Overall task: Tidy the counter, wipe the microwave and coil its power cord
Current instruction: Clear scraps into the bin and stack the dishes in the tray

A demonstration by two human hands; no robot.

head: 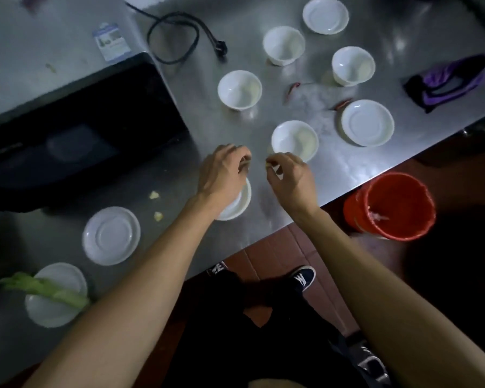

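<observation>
- While both hands hover low over the steel counter (347,169), the step in hand looks like picking up small food scraps; the left hand (221,175) and right hand (287,179) each have fingertips curled together as if pinching a pale bit, though the blur keeps me from telling what either holds, or whether it holds anything.
- To do it well, I judge the scraps should be gathered into one hand and carried off the counter's edge to the red bucket (392,205), which stands on the floor just beside the right forearm.
- Two more pale crumbs (156,205) lie near the microwave (76,130), and reddish chilli pieces (293,89) lie among the cups, so those likely come next.
- That microwave sits at the left, dark door facing up the frame; its power cord (174,37) lies in a loose loop behind it, uncoiled, plug resting on the steel.
- A purple cloth (445,82) lies crumpled at the far right, well apart from the microwave, and is probably meant for wiping.
- White cups (240,89) and saucers (367,123) are scattered around; one cup (294,140) sits just beyond the right hand, and a dish (235,203) lies partly under the left wrist, so a careless sweep could knock either.
- A green leafy stalk (45,289) lies across a saucer at the near left.
</observation>
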